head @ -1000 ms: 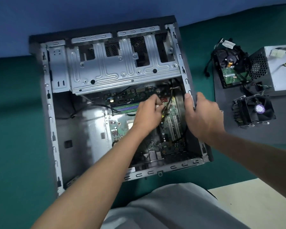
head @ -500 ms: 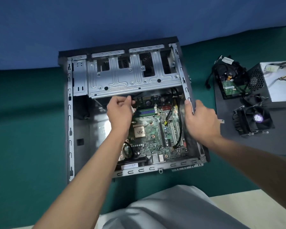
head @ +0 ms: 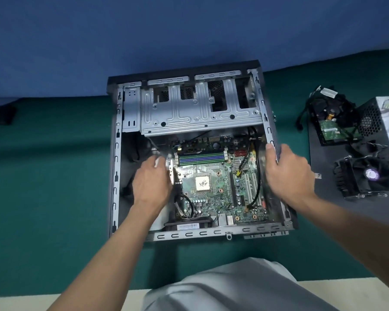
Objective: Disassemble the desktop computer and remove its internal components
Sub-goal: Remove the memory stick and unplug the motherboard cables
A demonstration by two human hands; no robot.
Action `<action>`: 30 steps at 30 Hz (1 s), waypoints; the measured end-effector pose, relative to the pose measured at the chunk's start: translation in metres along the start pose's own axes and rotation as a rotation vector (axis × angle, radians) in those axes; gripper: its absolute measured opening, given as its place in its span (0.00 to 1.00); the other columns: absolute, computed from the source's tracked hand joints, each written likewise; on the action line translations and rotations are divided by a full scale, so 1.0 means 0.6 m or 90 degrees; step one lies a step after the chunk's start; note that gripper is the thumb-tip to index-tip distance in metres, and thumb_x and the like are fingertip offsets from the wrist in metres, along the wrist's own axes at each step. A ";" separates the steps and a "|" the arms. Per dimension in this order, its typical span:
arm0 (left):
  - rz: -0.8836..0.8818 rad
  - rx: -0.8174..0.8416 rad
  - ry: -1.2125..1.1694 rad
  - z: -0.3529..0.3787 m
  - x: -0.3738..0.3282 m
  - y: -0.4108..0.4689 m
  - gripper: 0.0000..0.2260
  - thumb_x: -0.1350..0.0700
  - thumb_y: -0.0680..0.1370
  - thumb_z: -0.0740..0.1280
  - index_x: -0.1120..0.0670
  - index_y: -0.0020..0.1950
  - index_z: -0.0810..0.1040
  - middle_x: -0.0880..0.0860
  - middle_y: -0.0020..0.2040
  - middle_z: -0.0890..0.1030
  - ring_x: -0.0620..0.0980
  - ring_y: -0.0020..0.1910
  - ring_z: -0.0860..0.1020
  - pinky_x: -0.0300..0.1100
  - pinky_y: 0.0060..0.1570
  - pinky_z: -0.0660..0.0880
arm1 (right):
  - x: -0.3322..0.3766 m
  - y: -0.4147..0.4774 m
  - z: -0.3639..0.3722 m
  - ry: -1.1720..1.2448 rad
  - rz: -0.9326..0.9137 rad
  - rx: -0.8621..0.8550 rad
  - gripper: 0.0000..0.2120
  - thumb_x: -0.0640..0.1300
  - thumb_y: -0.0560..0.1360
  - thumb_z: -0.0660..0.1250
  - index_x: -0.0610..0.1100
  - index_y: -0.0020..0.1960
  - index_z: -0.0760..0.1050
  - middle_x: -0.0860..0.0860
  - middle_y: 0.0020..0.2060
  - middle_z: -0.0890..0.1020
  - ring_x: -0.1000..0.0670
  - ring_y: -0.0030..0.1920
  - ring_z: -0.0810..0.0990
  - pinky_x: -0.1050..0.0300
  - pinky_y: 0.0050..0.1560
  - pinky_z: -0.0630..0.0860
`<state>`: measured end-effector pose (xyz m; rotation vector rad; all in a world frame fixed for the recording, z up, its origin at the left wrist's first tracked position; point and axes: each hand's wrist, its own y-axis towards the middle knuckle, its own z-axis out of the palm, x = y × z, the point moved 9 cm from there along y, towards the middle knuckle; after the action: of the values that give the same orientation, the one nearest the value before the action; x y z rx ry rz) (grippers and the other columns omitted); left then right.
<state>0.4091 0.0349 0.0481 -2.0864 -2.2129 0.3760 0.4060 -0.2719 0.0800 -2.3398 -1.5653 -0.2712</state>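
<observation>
The open desktop case lies flat on a green cloth, its green motherboard exposed with the bare processor in the middle and memory slots above it. A silver drive cage spans the far half of the case. My left hand is inside the case at the board's left edge, blurred, fingers bent beside a small metal bracket; what it holds is unclear. My right hand grips the case's right wall. Black cables run over the board's right side.
Removed parts lie to the right on a dark panel: a hard drive with cables, a power supply and a cooler fan. A blue backdrop rises behind the case. My grey-clothed lap is at the bottom edge.
My left hand moved from the cables at the board's right to the drive cage's lower edge, then down-left to the board's left edge. The right hand stayed on the case wall.
</observation>
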 end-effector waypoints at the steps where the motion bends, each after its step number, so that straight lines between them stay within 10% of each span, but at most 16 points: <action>1: 0.040 -0.023 0.012 -0.013 -0.011 -0.003 0.19 0.63 0.73 0.71 0.60 0.63 0.77 0.60 0.62 0.78 0.60 0.56 0.78 0.53 0.54 0.75 | 0.005 -0.002 -0.006 -0.003 -0.012 -0.022 0.23 0.58 0.81 0.49 0.40 0.56 0.70 0.40 0.46 0.80 0.38 0.43 0.76 0.46 0.42 0.71; 6: 0.175 -0.214 0.070 -0.086 -0.003 -0.020 0.20 0.64 0.69 0.70 0.62 0.61 0.78 0.60 0.62 0.78 0.59 0.59 0.77 0.51 0.54 0.70 | 0.083 -0.045 -0.036 -0.124 -0.332 -0.155 0.18 0.40 0.72 0.66 0.36 0.61 0.71 0.38 0.55 0.72 0.39 0.52 0.69 0.43 0.48 0.69; 11: 0.124 -0.104 0.163 -0.071 0.071 0.006 0.31 0.43 0.81 0.58 0.59 0.79 0.56 0.56 0.79 0.54 0.53 0.78 0.55 0.51 0.73 0.51 | 0.173 -0.074 0.059 -0.170 -0.562 0.102 0.15 0.43 0.72 0.67 0.39 0.57 0.76 0.43 0.51 0.78 0.45 0.48 0.74 0.49 0.48 0.74; 16: 0.096 -0.098 0.056 -0.069 0.081 0.017 0.32 0.42 0.81 0.56 0.55 0.80 0.51 0.51 0.80 0.50 0.47 0.78 0.49 0.51 0.75 0.49 | 0.265 -0.039 0.150 -0.070 -0.535 0.248 0.15 0.43 0.80 0.57 0.41 0.65 0.70 0.47 0.55 0.77 0.48 0.54 0.74 0.52 0.59 0.72; 22: 0.090 -0.082 0.014 -0.064 0.079 0.017 0.35 0.46 0.78 0.59 0.52 0.80 0.45 0.49 0.80 0.46 0.46 0.78 0.45 0.50 0.73 0.54 | 0.311 0.023 0.250 -0.140 -0.388 0.362 0.12 0.44 0.82 0.52 0.46 0.39 0.64 0.51 0.34 0.72 0.52 0.32 0.70 0.56 0.32 0.65; 30: 0.068 -0.090 -0.017 -0.064 0.081 0.021 0.33 0.48 0.78 0.60 0.52 0.80 0.49 0.49 0.80 0.49 0.45 0.78 0.48 0.52 0.64 0.68 | 0.317 0.044 0.324 -0.140 -0.357 0.496 0.11 0.38 0.81 0.52 0.39 0.52 0.72 0.47 0.37 0.75 0.50 0.32 0.73 0.54 0.37 0.75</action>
<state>0.4266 0.0881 0.0769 -2.2914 -2.2091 0.2638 0.5003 -0.0474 -0.0438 -1.3523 -1.9425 0.4259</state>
